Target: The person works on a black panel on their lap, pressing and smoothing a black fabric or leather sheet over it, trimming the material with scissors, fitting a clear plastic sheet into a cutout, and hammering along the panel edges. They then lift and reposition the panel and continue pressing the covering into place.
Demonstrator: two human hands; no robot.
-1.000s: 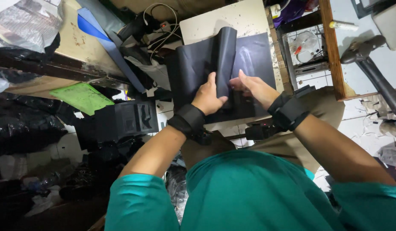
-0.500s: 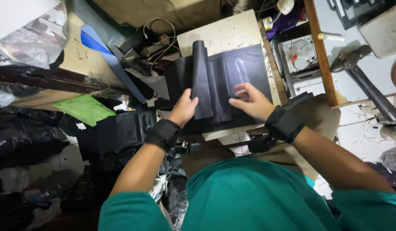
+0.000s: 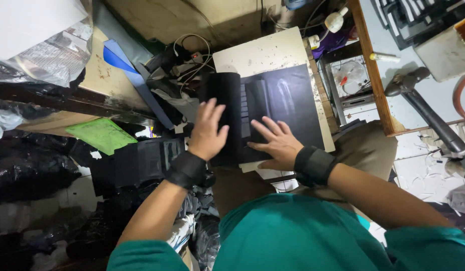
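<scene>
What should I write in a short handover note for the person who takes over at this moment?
Left hand: open, fingers spread, pressing on the rolled-over edge of the black sheet.
Right hand: open, flat on the sheet's lower part.
The sheet lies on the pale board; its left side curls up into a roll.
Done: sheet laid on the board, partly flat.
Left: the left roll is not yet flat.
Nearby: green paper at the left.

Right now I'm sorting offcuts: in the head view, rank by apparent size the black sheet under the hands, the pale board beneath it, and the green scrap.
1. Pale speckled board, though partly covered.
2. Black glossy sheet.
3. Green paper scrap, clearly smallest.
</scene>
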